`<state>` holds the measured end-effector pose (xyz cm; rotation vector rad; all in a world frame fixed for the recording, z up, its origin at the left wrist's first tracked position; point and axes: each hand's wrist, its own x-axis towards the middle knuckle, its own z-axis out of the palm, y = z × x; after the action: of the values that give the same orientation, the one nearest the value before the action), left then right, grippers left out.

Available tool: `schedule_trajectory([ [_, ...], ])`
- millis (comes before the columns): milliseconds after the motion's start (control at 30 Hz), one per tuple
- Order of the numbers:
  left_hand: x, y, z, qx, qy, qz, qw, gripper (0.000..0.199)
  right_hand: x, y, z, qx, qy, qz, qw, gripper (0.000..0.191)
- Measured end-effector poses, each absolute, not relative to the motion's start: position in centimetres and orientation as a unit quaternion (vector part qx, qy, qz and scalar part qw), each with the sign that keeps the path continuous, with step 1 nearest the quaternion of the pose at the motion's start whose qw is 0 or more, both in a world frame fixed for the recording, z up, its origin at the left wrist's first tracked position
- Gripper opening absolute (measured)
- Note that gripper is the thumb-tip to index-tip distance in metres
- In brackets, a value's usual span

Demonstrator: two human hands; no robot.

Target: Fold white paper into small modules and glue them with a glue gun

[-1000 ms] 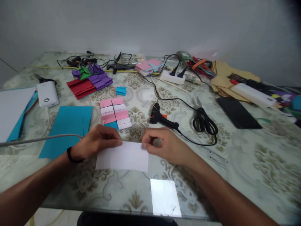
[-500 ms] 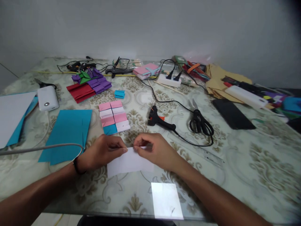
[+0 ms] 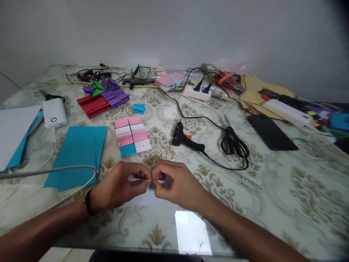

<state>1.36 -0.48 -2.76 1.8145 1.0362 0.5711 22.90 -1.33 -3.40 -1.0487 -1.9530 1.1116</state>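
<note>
A sheet of white paper (image 3: 144,198) lies low on the table, partly hidden under my hands. My left hand (image 3: 121,186), with a dark band at its wrist, pinches the paper's far edge between thumb and fingers. Right against it, fingertips touching, my right hand (image 3: 177,186) pinches the same edge. Just beyond the hands are folded pink, white and blue paper strips (image 3: 132,135) set in two columns. Blue paper sheets (image 3: 79,153) rest beside my left hand.
A black glue gun (image 3: 188,141), scissors (image 3: 231,140) and a dark phone (image 3: 272,133) lie to the right. A power bank (image 3: 55,112) sits left, its cable crossing near my left wrist. A power strip (image 3: 196,92) and folded purple paper (image 3: 116,96) are farther back.
Both hands have come slightly nearer to me and closer together, fingertips now meeting on the paper's edge. The paper's far edge has been drawn toward me, and less of the sheet shows.
</note>
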Motion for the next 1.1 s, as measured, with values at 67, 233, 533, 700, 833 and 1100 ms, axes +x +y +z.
schedule_trajectory([
  [67,1.0,-0.1,-2.2,0.735,0.424,0.236,0.473,0.013,23.3,-1.0,-3.0,-0.395,-0.745,0.424,0.331,0.014],
  [233,-0.3,1.8,-1.1,0.710,0.445,0.253,0.483,0.015,26.1,1.2,-2.0,-0.432,-0.729,0.417,0.328,0.012],
  [533,0.4,0.8,-2.2,0.690,0.442,0.242,0.520,0.009,25.7,0.9,-2.4,-0.415,-0.731,0.433,0.326,0.010],
  [700,0.8,0.5,-2.9,0.703,0.420,0.225,0.528,0.008,23.7,-0.3,-3.9,-0.391,-0.732,0.469,0.303,0.008],
  [833,0.5,1.2,-2.9,0.711,0.424,0.201,0.524,0.006,24.0,-0.1,-3.6,-0.392,-0.724,0.481,0.303,0.010],
  [1100,-1.3,3.5,-1.3,0.699,0.446,0.192,0.525,0.019,27.7,2.7,-2.2,-0.443,-0.693,0.502,0.267,0.011],
])
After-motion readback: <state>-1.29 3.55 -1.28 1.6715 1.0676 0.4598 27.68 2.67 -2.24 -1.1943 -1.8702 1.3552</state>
